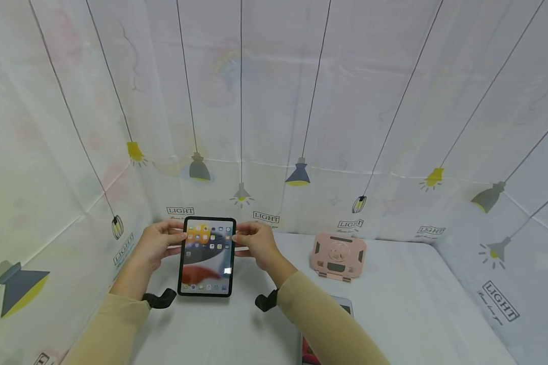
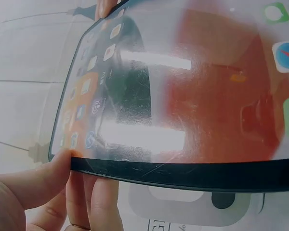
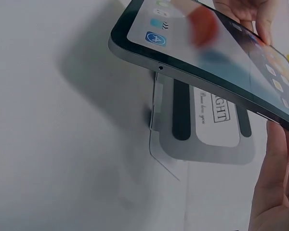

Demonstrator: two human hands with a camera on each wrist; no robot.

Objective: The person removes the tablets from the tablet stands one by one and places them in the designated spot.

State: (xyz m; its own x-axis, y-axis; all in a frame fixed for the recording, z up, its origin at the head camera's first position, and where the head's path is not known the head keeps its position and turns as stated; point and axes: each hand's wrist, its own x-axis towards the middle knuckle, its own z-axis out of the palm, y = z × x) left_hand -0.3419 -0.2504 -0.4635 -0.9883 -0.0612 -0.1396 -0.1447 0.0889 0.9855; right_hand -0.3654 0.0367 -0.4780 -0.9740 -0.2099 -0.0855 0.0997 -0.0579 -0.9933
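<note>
A small black-framed tablet (image 1: 207,256) with its screen lit, showing app icons, is held up above the white table (image 1: 406,304). My left hand (image 1: 157,243) pinches its left edge near the top; thumb on the glass (image 2: 43,178), fingers underneath. My right hand (image 1: 258,242) pinches the right edge opposite. Under the tablet a grey-and-white stand (image 3: 202,130) lies on the cloth, seen in both wrist views (image 2: 192,204).
A pink folding stand (image 1: 338,256) sits on the table to the right of my hands. A second device (image 1: 342,306) lies partly hidden under my right forearm. White lamp-printed cloth walls (image 1: 301,126) enclose the table on three sides.
</note>
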